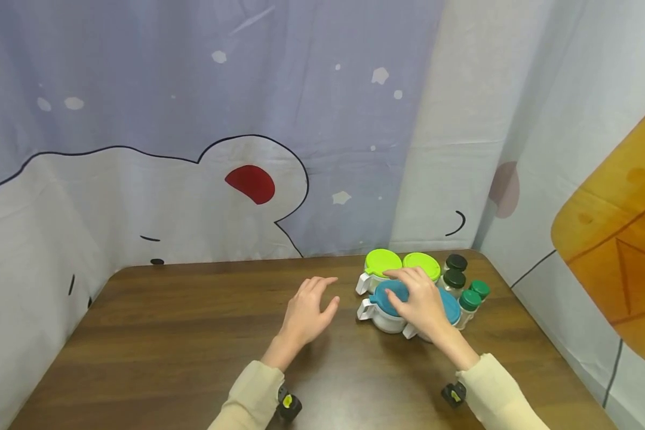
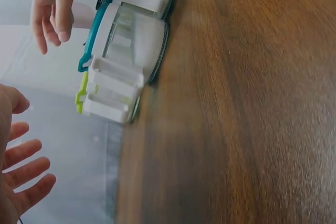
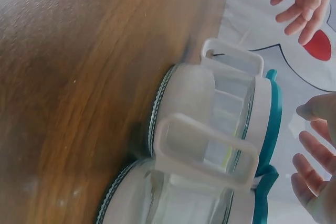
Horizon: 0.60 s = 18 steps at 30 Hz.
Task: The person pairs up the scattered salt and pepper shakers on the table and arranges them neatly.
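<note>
While our right hand [image 1: 420,301] hovers above the left blue jar [image 1: 388,323] and the right blue jar [image 1: 450,306], its thumb and fingers are bent but wide apart, holding nothing; both wrist views show a gap between it and the lids [image 1: 381,295]. Our left hand [image 1: 305,313] hangs over the table [image 1: 166,334] to the left of the jars, fingers spread and equally without a load. We see the jars grouped toward the table's back right: the blue pair in front, the green jars [image 1: 383,263] just behind, and to their right the black-capped bottles [image 1: 454,279] and green-capped bottles [image 1: 469,301].

Crowding is what we would worry about. The right blue jar's handle [image 1: 409,331] juts out close beside its neighbour, so a careless lift or turn could hook one jar on the other; we cannot tell whether the two touch. We also judge that a grip on a lid alone may pull it off, since how firmly it sits does not show. If a jar tips, its pale contents could spill. A wide sweep of our right hand could topple the slim green-capped bottles.
</note>
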### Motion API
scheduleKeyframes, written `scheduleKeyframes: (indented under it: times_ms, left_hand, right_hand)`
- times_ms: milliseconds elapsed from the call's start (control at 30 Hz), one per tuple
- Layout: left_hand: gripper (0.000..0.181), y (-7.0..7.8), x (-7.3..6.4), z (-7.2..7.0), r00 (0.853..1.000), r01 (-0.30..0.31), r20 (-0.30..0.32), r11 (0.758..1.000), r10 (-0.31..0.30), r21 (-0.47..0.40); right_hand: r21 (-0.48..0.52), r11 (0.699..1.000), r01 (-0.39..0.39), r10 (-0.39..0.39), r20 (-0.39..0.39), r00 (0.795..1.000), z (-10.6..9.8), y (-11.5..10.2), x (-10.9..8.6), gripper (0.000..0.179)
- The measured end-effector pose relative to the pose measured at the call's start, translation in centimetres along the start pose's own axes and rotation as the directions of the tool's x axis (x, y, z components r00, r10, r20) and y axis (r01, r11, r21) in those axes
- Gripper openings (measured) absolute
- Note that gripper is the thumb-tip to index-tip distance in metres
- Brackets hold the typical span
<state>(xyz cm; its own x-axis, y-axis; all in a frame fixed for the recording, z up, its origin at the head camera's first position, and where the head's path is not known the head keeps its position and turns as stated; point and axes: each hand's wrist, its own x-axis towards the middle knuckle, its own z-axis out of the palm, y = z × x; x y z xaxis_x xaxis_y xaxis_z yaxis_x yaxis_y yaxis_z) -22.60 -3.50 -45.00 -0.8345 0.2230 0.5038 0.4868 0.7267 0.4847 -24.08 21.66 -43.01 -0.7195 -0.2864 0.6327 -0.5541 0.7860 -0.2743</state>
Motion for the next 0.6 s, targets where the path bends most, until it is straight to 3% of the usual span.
scheduleKeyframes:
  times_ms: [233,600]
  left_hand:
    - [0.038,0.5,0.1,0.5,1.0,-0.001,-0.022,1.0,0.0,-0.028]
    - [0.039,1.0,0.3,1.5,0.999,0.052,-0.007,0.996,-0.053,-0.071]
  right_hand:
    - [0.024,1.0,-0.006,0.007,-0.027,1.0,-0.4,0.8,-0.3,0.036]
    - [0.049,0.999,-0.025,0.029,-0.088,0.996,-1.0,1.8,-0.8,0.037]
